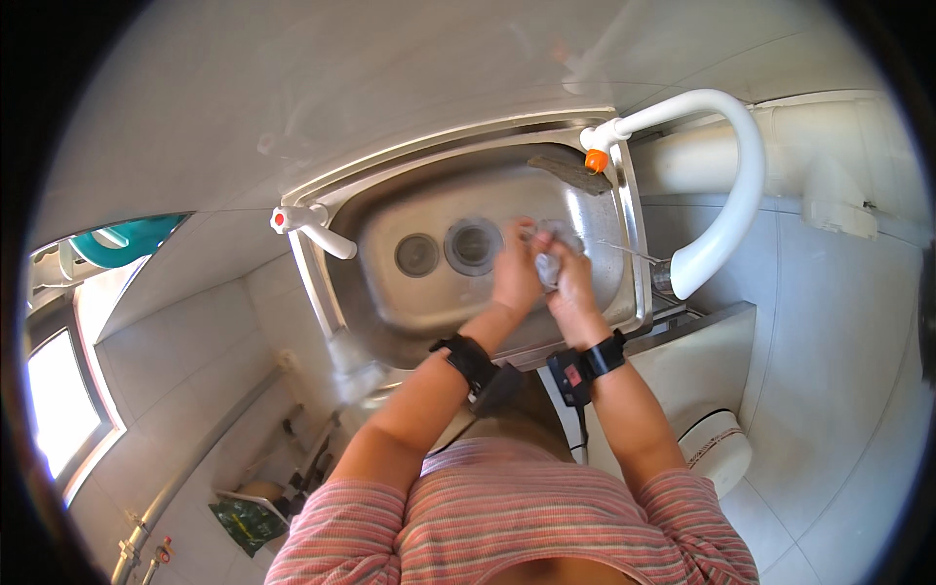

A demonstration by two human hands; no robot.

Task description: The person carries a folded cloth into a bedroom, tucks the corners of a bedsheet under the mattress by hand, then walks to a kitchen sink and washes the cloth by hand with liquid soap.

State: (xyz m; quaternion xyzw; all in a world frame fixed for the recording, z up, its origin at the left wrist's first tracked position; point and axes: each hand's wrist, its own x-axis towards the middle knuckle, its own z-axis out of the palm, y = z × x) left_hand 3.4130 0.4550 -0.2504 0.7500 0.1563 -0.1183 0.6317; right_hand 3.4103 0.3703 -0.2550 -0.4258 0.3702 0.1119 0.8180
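Over the right part of a stainless steel sink (409, 307), my left hand (518, 274) and my right hand (572, 281) are close together, fingers bent around a wet-looking, greyish-white cloth (547, 269). The cloth shows between the palms and beyond the fingertips; the hands are somewhat blurred. Left of my left hand lie a round drain strainer (474, 247) and a smaller round drain fitting (417, 255) in the basin floor. A grey-brown rag (569, 174) lies along the basin's far right side.
A white tap (329, 240) with a red-marked knob stands at the sink's left corner. At the far right corner, another white tap (603, 137) with an orange part joins a thick curved white hose (753, 161). A white bowl (720, 452) is low at the right.
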